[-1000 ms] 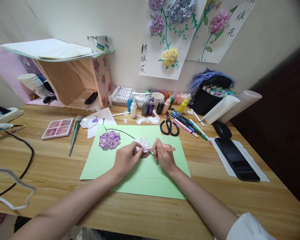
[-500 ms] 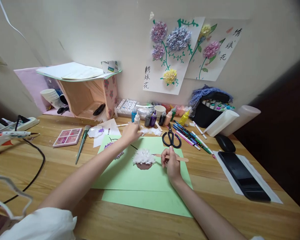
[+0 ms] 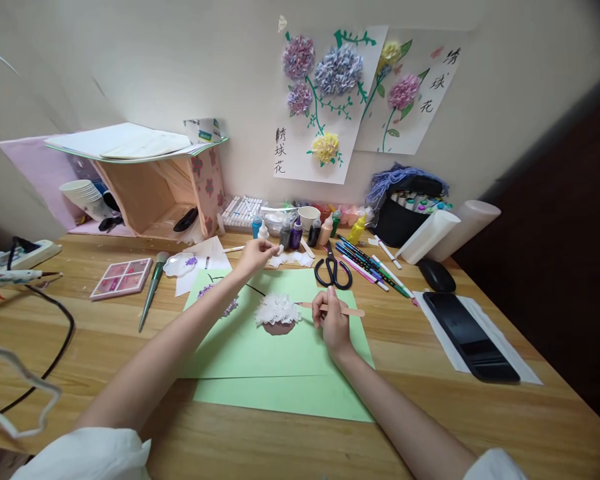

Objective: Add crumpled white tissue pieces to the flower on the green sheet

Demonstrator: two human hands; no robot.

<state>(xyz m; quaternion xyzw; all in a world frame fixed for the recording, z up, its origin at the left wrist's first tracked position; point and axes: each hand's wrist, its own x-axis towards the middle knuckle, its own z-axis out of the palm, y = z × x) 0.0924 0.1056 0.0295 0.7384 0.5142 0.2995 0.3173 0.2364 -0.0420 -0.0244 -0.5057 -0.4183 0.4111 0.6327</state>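
My left hand (image 3: 255, 259) is above the back edge of the green paper (image 3: 230, 353), thumb and fingers pinched on a small white paper piece (image 3: 281, 249). Just right of it lie more white paper pieces (image 3: 300, 259). In my right hand (image 3: 335, 323) is a flat wooden craft stick (image 3: 354, 311), held level, its thin dark tip pointing left at the white paper flower (image 3: 277, 309). Ruffled white bits cover the flower's upper part; a brown-mauve patch (image 3: 280, 328) shows below. My left forearm partly hides a purple flower (image 3: 230, 305) on the same sheet.
Black scissors (image 3: 333, 270) lie behind my right hand, beside several pens (image 3: 370, 263). Paint bottles (image 3: 296, 233) line the back. At right are a phone (image 3: 470, 337) and a mouse (image 3: 437, 275). A glue gun (image 3: 10, 281) with its black cord is at left.
My left hand has lifted back from the white paper pieces with one pinched in its fingers. The right hand keeps its hold on the stick. The whole view has shifted slightly.
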